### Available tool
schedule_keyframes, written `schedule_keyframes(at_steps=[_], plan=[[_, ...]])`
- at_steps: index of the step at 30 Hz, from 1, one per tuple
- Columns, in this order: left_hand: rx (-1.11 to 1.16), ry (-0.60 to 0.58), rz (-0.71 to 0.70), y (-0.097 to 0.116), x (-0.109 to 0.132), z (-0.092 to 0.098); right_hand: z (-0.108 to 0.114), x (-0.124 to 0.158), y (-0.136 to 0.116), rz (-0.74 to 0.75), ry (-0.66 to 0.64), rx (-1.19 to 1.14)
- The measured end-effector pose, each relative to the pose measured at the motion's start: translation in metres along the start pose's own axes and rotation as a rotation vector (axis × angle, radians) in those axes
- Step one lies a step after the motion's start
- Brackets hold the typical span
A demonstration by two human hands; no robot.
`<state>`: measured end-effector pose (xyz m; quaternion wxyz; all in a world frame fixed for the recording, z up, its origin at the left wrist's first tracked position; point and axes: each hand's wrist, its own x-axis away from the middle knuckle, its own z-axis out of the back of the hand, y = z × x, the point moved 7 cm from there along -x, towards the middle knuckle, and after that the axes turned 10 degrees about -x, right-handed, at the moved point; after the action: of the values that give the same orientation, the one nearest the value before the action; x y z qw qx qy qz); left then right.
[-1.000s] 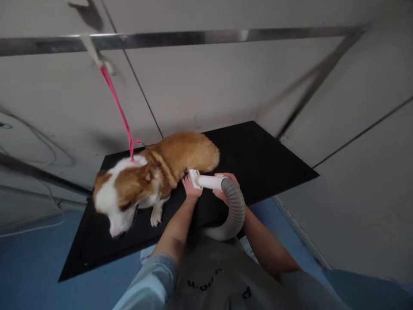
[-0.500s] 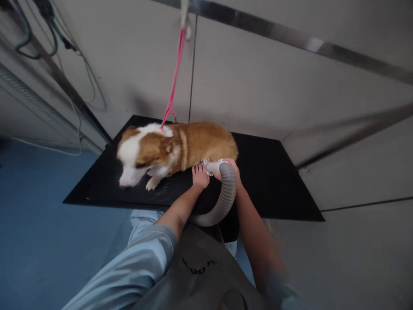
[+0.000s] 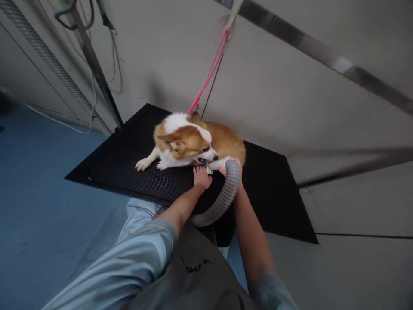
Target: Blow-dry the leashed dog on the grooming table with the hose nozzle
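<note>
A small brown and white dog (image 3: 193, 144) lies on a black table (image 3: 129, 172), near the middle of the table top. Its front paws stretch toward the left edge of the table, and its head is turned toward the near edge. Its open mouth is at the tip of a white nozzle (image 3: 215, 164), touching it or almost touching it.

The right hand (image 3: 232, 165) is closed around the nozzle, above the near half of the table and just beside the dog's body. A grey ribbed hose (image 3: 222, 200) joins the nozzle at this hand, covers part of the hand, and then curves down over the near edge of the table toward the person's body.

The left hand (image 3: 202, 177) is on the table top, just under the nozzle tip and the dog's mouth. Its fingers (image 3: 200, 171) lie close together and point toward the dog. I cannot tell if they grip anything or only rest there.

A pink leash (image 3: 209, 71) goes from the dog's neck up to a metal bar (image 3: 322, 54) above the far side of the table. A dark pole (image 3: 93, 64) with hanging cables (image 3: 112, 56) stands at the far left corner of the table. The floor (image 3: 38, 193) left of the table is blue, and a pale wall (image 3: 274, 107) is behind the table.
</note>
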<state>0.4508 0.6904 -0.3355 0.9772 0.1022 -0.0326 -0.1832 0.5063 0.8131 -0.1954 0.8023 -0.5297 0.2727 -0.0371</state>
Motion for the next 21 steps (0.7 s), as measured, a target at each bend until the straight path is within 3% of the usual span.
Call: schedule_keyframes(at_steps=[8, 16, 21], plan=[[-0.005, -0.012, 0.049, -0.002, -0.001, 0.000, 0.013, 0.006, 0.014, -0.067, 0.148, -0.061], [0.017, 0.002, 0.088, -0.005, 0.000, 0.003, 0.014, 0.027, -0.001, -0.037, 0.197, -0.122], [0.019, -0.003, 0.073, -0.003, -0.001, 0.001, 0.037, 0.054, -0.009, -0.032, 0.267, -0.178]])
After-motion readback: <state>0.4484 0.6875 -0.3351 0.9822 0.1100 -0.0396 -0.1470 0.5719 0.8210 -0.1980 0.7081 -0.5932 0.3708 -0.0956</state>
